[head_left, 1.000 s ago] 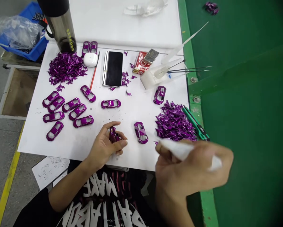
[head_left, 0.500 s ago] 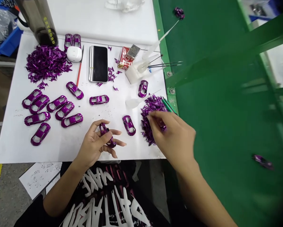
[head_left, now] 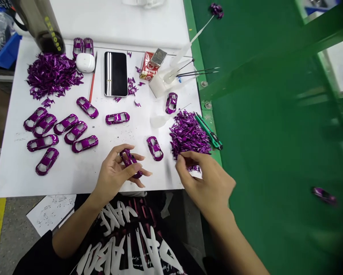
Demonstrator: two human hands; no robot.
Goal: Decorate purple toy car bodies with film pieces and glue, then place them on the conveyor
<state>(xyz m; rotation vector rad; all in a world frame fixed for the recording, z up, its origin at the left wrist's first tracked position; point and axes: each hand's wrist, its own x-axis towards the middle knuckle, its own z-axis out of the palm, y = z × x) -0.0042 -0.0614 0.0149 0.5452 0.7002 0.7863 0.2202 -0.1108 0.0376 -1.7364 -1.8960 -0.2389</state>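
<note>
The left hand [head_left: 114, 173] covers much of the purple car body [head_left: 129, 157], and the right hand [head_left: 207, 179] hides the lower edge of the heap of purple clippings [head_left: 188, 135]. The frame's upper left edge cuts off the dark bottle [head_left: 42, 28] and blue crate [head_left: 12, 51]. At right, a purple piece [head_left: 324, 195] on the green surface [head_left: 274, 152] is blurred, possibly another car body. The dark specks [head_left: 125, 139] on the white board [head_left: 74, 175] are too small to tell.

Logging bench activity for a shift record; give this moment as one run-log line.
left hand: holds purple car shell | right hand: touching purple scrap pile | nearby: green utility knife
</note>
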